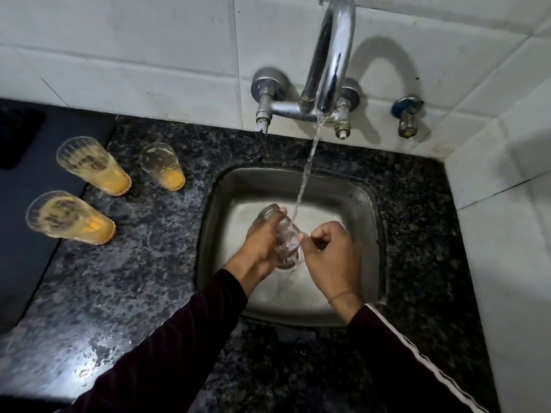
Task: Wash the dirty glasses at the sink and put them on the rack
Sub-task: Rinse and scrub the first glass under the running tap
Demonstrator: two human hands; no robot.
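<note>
Over the steel sink (362,204) my left hand (262,242) grips a clear glass (284,235), held tilted, with its mouth up and to the left. Water from the tap (331,55) runs onto its side. My right hand (331,254) has curled fingers and pinches the glass's lower end. Three dirty glasses with orange residue stand on the dark granite counter (134,278) to the left: one at the back left (92,165), a smaller one (162,165) nearer the sink, and one at the front left (70,217).
White tiled walls close off the back and the right side. A small valve (407,114) sticks out of the wall to the right of the tap. A dark flat surface (24,204) lies at the far left beside the counter. The rack is not in view.
</note>
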